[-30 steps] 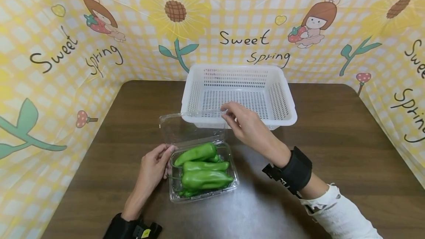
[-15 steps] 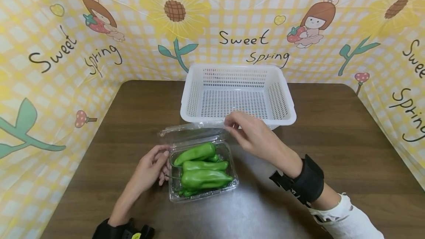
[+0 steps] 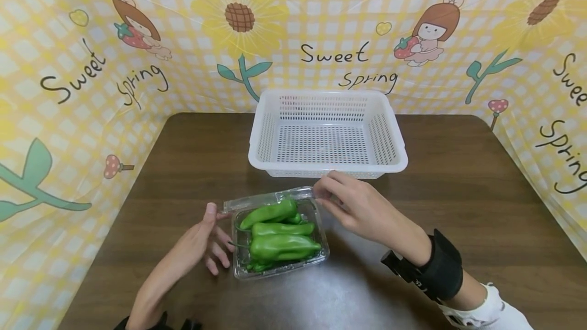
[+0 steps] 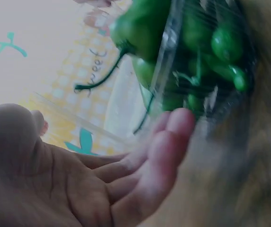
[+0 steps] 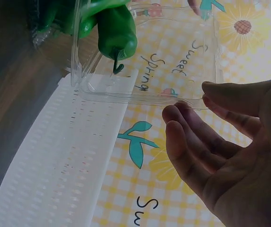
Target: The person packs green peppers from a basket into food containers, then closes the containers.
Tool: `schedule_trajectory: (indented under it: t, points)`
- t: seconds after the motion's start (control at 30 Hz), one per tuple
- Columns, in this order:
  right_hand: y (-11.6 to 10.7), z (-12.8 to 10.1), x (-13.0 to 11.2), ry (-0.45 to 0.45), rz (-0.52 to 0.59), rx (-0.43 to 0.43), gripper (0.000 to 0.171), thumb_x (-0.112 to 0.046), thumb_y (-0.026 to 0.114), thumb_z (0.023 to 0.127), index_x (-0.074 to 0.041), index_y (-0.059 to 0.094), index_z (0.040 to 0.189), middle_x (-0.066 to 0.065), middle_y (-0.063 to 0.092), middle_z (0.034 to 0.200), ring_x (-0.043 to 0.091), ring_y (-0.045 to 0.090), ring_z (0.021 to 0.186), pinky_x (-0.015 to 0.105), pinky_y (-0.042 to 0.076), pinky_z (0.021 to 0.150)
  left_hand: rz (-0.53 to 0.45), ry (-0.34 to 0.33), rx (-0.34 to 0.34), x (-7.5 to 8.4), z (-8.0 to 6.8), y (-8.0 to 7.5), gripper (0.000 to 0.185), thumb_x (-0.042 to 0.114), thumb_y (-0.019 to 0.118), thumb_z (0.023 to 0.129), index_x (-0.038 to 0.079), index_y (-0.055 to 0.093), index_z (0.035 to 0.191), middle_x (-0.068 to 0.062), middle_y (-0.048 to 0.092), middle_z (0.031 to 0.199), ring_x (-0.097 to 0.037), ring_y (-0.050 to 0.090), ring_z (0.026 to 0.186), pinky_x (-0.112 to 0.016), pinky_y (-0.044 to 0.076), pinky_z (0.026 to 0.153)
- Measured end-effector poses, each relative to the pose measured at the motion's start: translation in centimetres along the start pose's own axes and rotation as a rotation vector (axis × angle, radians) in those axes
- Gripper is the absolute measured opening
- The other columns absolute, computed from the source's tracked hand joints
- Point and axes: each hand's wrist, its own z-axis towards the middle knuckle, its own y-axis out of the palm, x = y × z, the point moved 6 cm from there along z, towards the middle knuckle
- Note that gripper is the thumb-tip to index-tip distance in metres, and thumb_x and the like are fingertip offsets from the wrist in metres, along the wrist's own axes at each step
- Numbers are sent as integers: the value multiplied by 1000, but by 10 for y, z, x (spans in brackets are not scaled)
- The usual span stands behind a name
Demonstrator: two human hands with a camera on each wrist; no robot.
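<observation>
The right hand [image 3: 362, 207] reaches to the right end of the clear lid [image 3: 270, 198]; its fingers are nearly straight and fingertips [image 5: 183, 116] meet the lid's edge without curling round it. The left hand [image 3: 202, 241] lies open at the left of the one clear box [image 3: 281, 264], fingers loosely spread, thumb tip touching the lid's left corner; in the left wrist view the fingertips [image 4: 173, 130] are just beside the box wall and grip nothing. The lid hangs low over the back of the box, hinged there, not closed. In the box lie at least three green peppers [image 3: 282, 246] side by side, with bits of more beneath them; the full count is hidden. The box stands on the brown table [image 3: 458, 192], near its front middle. Just behind it stands one white basket [image 3: 394, 146].
</observation>
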Motion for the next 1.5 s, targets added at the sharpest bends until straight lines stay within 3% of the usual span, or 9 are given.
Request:
schedule_trajectory:
  t: [0.2,0.33,0.43,0.47,0.57,0.9,1.1,1.3,1.5]
  points:
    - [3,-11,0,-6,47,-57,10,-12,70,93,-15,66,101,-6,60,100,2,58,83,20,52,70,-84,-79,-138,4,-8,13,89,65,-5,98,-3,-10,155,-23,67,102,-39,71,72,-53,58,56]
    - [6,-17,0,-24,49,-76,12,-11,74,89,-15,67,98,-6,58,99,1,55,81,16,49,69,-109,-84,-197,2,-12,19,84,61,8,103,-6,4,154,-20,66,99,-39,72,73,-53,59,58]
    - [11,-22,1,-30,58,-89,13,-9,75,88,-15,66,95,-6,58,100,2,58,83,16,51,70,-132,-65,-230,-3,-15,20,75,50,23,108,-5,1,154,-19,67,102,-38,72,76,-52,59,61]
    - [12,-24,2,-33,62,-93,13,-8,75,88,-16,66,94,-5,58,101,3,59,84,16,52,71,-142,-52,-240,-5,-16,20,74,45,26,109,0,-10,155,-19,66,105,-39,72,78,-52,59,62]
    - [17,-30,4,-27,76,-103,14,-7,74,88,-16,66,94,-5,57,102,3,61,85,18,54,72,-179,-44,-274,-12,-21,21,76,37,34,109,3,-17,155,-18,64,114,-38,71,86,-53,59,68]
    - [26,-48,5,-26,110,-69,11,-10,70,92,-18,67,98,-7,58,89,-2,55,74,10,49,67,-319,-4,-388,-25,-29,32,85,20,45,107,4,-26,151,-21,65,121,-45,70,94,-52,59,78]
    - [34,-55,8,8,194,-79,6,-12,68,93,-16,66,96,-9,60,88,-3,55,76,11,49,68,-391,-7,-363,-28,-27,42,90,15,51,104,9,-25,153,-21,66,118,-39,72,95,-51,59,80]
    - [44,-66,19,255,362,-102,8,-19,68,95,-16,60,95,-9,63,85,1,59,76,19,53,66,-415,-5,-322,-24,-27,48,92,14,55,102,11,-22,153,-19,67,112,-33,73,92,-47,60,79]
    - [61,-82,30,626,646,-223,40,-26,63,98,-2,40,120,10,62,95,15,59,75,30,54,58,-420,-1,-287,-23,-26,53,94,14,57,102,12,-22,153,-16,65,107,-30,73,85,-45,60,76]
